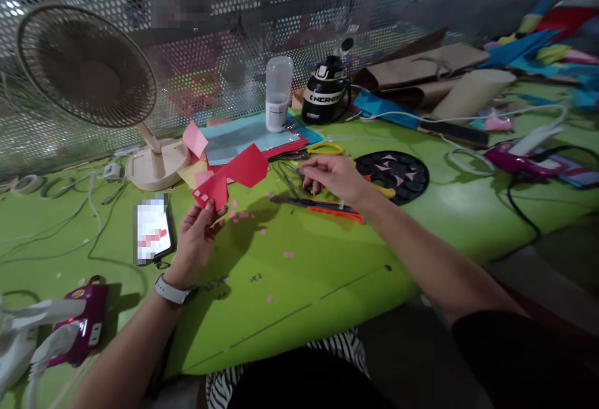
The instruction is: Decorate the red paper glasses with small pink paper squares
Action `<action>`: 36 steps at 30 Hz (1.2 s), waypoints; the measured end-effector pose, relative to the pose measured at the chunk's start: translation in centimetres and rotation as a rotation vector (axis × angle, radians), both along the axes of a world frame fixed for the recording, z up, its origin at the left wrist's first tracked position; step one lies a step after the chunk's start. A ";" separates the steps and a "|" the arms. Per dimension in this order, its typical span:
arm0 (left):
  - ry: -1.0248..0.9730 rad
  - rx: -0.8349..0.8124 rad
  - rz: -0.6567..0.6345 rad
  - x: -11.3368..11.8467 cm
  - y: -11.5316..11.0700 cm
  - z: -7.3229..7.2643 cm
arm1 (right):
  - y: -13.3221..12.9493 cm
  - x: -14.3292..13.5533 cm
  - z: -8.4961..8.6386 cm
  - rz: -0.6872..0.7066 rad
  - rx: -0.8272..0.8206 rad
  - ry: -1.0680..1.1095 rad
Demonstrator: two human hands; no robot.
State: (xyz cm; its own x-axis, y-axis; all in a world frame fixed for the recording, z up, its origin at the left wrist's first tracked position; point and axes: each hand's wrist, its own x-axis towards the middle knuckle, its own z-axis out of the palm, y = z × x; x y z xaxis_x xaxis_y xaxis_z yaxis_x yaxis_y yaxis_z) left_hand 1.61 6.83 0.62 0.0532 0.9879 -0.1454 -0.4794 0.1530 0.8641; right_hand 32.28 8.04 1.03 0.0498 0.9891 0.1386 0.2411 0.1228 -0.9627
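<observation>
One red paper (250, 164) is pinched in the left hand (199, 227), fingertips closed; the right hand (336, 179), fingers drawn together, grips a slim tool (296, 170) behind the bench (322, 265)'s front edge.

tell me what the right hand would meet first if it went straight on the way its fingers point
Probably the red paper in the left hand; the thin tool in the right hand points toward it. Depth is unclear, so it might pass above or below.
</observation>
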 end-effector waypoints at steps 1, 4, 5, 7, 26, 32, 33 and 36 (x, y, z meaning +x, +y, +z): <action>-0.011 -0.007 0.006 -0.1 0.2 -0.1 | 0.0 0.2 -0.1 0.002 0.013 -0.094; -0.030 -0.030 0.022 -0.2 0.5 -0.5 | 0.2 0.7 -0.3 -0.106 0.088 -0.524; -0.031 -0.037 0.032 -0.2 0.6 -0.5 | 0.2 0.8 -0.3 -0.152 0.110 -0.683; -0.025 -0.053 0.049 -0.1 0.7 -0.6 | 0.4 1.0 -0.5 -0.165 0.151 -0.923; -0.067 -0.089 0.076 0.1 0.9 -0.3 | 2.0 -0.4 -2.5 0.163 0.700 -0.791; -0.070 -0.064 0.034 -0.1 0.6 -0.8 | 1.1 -1.2 -1.6 -0.201 0.525 -0.318; -0.073 -0.059 0.031 -0.1 0.6 -0.8 | 1.2 -1.2 -1.6 -0.212 0.488 -0.321; -0.065 -0.054 0.026 0.0 0.6 -1.1 | 1.5 -1.2 -1.9 -0.272 0.461 -0.431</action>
State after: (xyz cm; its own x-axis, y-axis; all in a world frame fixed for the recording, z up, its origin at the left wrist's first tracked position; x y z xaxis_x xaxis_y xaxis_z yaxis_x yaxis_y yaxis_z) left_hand 1.60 7.39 -0.44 0.0384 0.9799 -0.1959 -0.5389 0.1854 0.8217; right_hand 31.07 9.57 -0.89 0.1336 0.7845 0.6056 0.6710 0.3781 -0.6378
